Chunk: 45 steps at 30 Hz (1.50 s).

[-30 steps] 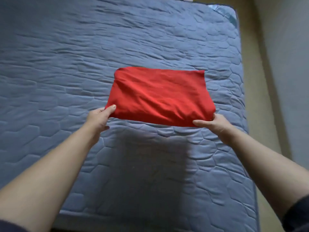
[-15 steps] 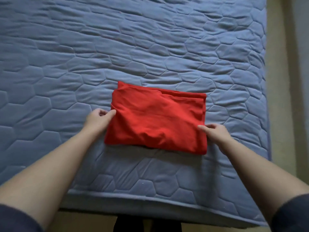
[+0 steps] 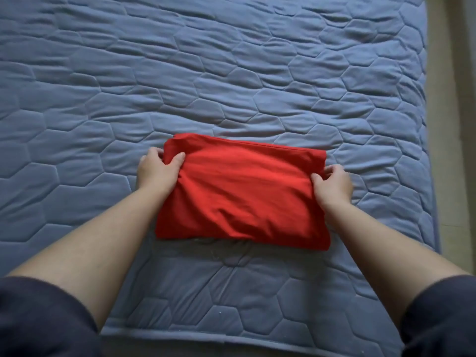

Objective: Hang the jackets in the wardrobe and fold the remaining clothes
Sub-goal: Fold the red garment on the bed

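Observation:
A red garment (image 3: 242, 191), folded into a thick rectangle, lies on the blue quilted mattress (image 3: 231, 81) near its front edge. My left hand (image 3: 158, 170) grips the garment's upper left corner, thumb on top and fingers curled round the edge. At the right edge, my right hand (image 3: 333, 185) pinches the cloth near the upper right corner. Both forearms reach in from the bottom of the view.
The mattress fills most of the view, with wide bare quilting behind and to the left of the garment. Its front edge (image 3: 231, 341) runs along the bottom. A beige floor strip (image 3: 443, 124) and a wall lie to the right.
The garment has come down from the air onto the mattress, closer to the front edge. Both hands have shifted from its near corners to its upper side corners.

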Available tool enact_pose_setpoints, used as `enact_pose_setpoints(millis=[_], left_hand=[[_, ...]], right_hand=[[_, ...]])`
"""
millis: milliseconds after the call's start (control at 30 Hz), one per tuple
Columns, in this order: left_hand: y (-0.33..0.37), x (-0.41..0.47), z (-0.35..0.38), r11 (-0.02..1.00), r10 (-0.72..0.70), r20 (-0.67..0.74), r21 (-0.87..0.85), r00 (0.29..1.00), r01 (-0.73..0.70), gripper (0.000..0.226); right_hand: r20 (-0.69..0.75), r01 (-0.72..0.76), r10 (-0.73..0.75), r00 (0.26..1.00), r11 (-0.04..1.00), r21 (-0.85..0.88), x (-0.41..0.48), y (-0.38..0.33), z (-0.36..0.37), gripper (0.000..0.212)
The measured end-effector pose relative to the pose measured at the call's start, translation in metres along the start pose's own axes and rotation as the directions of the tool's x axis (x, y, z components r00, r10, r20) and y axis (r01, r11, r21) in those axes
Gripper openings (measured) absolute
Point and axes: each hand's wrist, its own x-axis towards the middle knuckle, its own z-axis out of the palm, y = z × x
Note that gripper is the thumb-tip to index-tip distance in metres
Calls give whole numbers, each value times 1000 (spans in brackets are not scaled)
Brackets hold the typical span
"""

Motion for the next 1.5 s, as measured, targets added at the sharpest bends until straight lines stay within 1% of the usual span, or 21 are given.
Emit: enact_pose_setpoints(millis=[33, 100, 133, 200, 300, 367, 467, 533, 600, 700, 800, 867, 933, 1033, 1133, 1200, 1267, 1333, 1367, 1433, 1500], left_hand=[[-1, 0, 2, 998, -58, 16, -39, 998, 58, 51], [-6, -7, 0, 975, -137, 62, -168, 989, 146, 50], [-11, -15, -3, 954, -165, 96, -236, 982, 184, 47], [-28, -36, -10, 896, -197, 143, -375, 970, 237, 38], [-60, -86, -10, 701, -304, 205, -613, 930, 364, 18], [-69, -119, 0, 432, -363, 377, -742, 852, 512, 10], [-63, -148, 28, 69, -359, 530, -806, 768, 588, 15], [-43, -161, 52, -49, -300, 617, -771, 727, 635, 20], [-16, -174, 73, -74, -223, 698, -708, 681, 702, 22], [15, -182, 84, -68, -246, 703, -699, 667, 712, 16], [22, -181, 53, -1, -290, 641, -743, 710, 670, 12], [17, -183, 17, 116, -298, 560, -783, 773, 611, 11], [15, -179, -29, 277, -262, 450, -813, 854, 513, 14], [33, -176, -107, 548, -191, 292, -761, 937, 349, 19], [63, -187, -189, 717, -63, 223, -668, 973, 200, 46], [81, -201, -245, 771, 137, 316, -629, 939, 99, 72], [97, -223, -299, 847, 302, 406, -530, 863, -47, 84], [111, -252, -344, 910, 402, 340, -250, 850, -330, 75], [117, -270, -362, 888, 458, 259, -97, 850, -449, 65], [124, -313, -390, 842, 530, 117, 44, 840, -537, 43], [127, -357, -413, 821, 563, -5, 117, 826, -559, 31]], right_hand=[[-31, 1, -4, 1000, 997, -73, -3, -3, 1, 38], [-87, 183, -207, 974, 957, -225, -13, -14, -3, 56], [-50, 330, -354, 934, 907, -262, -16, -23, -4, 61], [158, 548, -525, 836, 805, -226, -18, -48, -2, 65], [465, 676, -541, 701, 711, -193, -19, -81, 15, 66], [528, 721, -543, 652, 660, -212, -17, -100, 28, 69], [557, 729, -515, 651, 628, -272, -7, -117, 46, 68], [592, 714, -457, 664, 624, -318, 0, -122, 52, 61], [649, 687, -383, 657, 659, -307, 5, -123, 49, 51], [709, 563, -268, 652, 797, -217, 2, -119, 28, 43], [780, 202, -202, 592, 974, 99, -13, -113, -4, 29], [810, -39, -204, 549, 963, 268, -31, -109, -29, 21], [779, -112, -229, 584, 927, 357, -53, -108, -58, 19], [696, -163, -217, 685, 885, 436, -102, -115, -108, 37], [603, -139, -230, 763, 854, 502, -156, -133, -172, 58], [609, -115, -334, 719, 807, 579, -188, -146, -223, 74], [580, 73, -473, 663, 812, 579, -218, -158, -273, 83], [492, 406, -597, 633, 798, 446, -248, -169, -314, 78], [447, 547, -642, 623, 766, 338, -264, -174, -331, 71], [374, 714, -714, 592, 680, 168, -296, -178, -358, 58], [339, 798, -776, 532, 594, 107, -326, -179, -383, 46]])
